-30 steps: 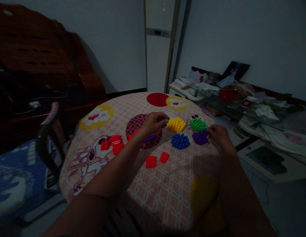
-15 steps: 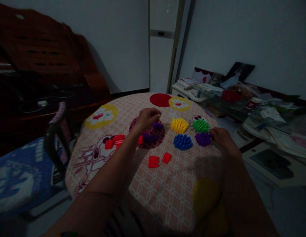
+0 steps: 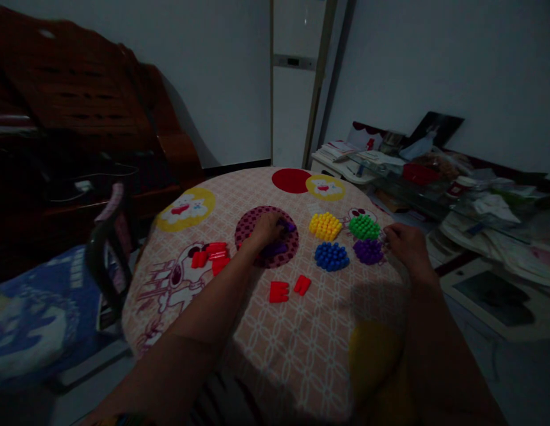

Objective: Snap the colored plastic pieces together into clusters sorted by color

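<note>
My left hand reaches down over the dark dotted circle on the tablecloth, its fingers closed on a small purple plastic piece. Another purple piece lies just under the palm, partly covered. My right hand is at the table's right edge with its fingers curled together; what they hold, if anything, is hidden. Beside its fingertips sits a cluster of purple knobbed pieces. Green, yellow and blue clusters of the same kind stand close by.
Two red pronged pieces lie nearer me, and more red pieces lie left of my forearm. The round table wears a patterned cloth. A chair stands left; a cluttered glass-topped cabinet runs along the right wall.
My left hand has come down from above the dotted circle onto the purple pieces. My right hand stays at the table's edge. The view has shifted slightly.
</note>
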Available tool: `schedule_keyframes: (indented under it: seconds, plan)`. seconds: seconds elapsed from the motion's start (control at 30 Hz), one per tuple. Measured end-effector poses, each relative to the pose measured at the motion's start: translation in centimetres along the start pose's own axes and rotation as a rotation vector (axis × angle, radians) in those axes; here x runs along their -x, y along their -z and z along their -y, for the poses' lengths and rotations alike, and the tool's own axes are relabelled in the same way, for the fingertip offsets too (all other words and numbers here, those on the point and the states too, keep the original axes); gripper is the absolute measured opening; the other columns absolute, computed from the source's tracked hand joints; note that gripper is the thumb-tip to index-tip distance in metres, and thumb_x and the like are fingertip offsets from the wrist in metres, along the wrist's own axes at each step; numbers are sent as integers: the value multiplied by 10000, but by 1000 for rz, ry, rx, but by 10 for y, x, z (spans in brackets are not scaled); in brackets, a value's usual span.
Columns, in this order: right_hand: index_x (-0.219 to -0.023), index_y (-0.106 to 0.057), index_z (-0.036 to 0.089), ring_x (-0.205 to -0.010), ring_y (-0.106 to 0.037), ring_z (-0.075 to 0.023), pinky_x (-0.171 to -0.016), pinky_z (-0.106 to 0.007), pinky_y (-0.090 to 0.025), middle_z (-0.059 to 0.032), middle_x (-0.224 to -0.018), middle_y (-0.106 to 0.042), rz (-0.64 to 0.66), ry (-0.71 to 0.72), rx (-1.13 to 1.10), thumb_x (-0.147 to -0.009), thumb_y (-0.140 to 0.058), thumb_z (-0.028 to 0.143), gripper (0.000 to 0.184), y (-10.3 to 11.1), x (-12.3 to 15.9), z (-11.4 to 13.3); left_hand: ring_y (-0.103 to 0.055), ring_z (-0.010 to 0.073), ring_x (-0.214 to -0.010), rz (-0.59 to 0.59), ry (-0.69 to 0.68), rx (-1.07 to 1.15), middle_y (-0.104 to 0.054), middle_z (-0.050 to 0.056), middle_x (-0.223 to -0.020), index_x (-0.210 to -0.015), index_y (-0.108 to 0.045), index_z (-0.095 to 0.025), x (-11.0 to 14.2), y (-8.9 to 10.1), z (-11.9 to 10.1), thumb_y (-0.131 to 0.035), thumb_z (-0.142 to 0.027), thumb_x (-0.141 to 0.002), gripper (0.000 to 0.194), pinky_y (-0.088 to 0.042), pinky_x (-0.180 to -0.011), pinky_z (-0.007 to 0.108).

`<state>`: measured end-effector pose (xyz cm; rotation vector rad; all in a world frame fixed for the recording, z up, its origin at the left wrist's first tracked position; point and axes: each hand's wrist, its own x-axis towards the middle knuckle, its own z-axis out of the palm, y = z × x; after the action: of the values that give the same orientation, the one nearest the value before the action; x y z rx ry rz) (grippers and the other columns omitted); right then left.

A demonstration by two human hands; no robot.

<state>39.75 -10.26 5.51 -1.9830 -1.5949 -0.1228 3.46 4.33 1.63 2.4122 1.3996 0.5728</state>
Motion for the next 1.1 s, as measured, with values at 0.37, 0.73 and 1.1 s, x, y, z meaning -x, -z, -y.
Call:
schedule_keyframes:
  seconds: [0.37,0.73,1.1]
  plan:
    - [-1002,-721,196,-698,-677,-199,-655,-309,-535,-45,-814,-726,142,269,-523,-812,-716,407,284,-27,30,103,-642,113,-577,193,-47,945,-678,0,-691,-1019,-676,-128,18,10,-81,-638,-195,-814,220,-536,-590,225]
    - [-1028,-693,210,-858,-672,-261,-771,-363,-510,-111,-914,-718,20,584,-162,-976,-543,329,199,-36,43,125,-665,90,-649,390,150,1270,-712,16,-749,-871,-667,-119,26,8,-97,-710,-185,-812,98,-566,-682,221]
    - [-930,-740,185,-772,-697,-199,-735,-299,-519,-75,-871,-758,-76,426,-246,-920,-554,280,210,1,28,104,-699,107,-694,417,141,1297,-749,69,-800,-922,-671,-106,29,19,-98,-723,-269,-867,180,-558,-699,219]
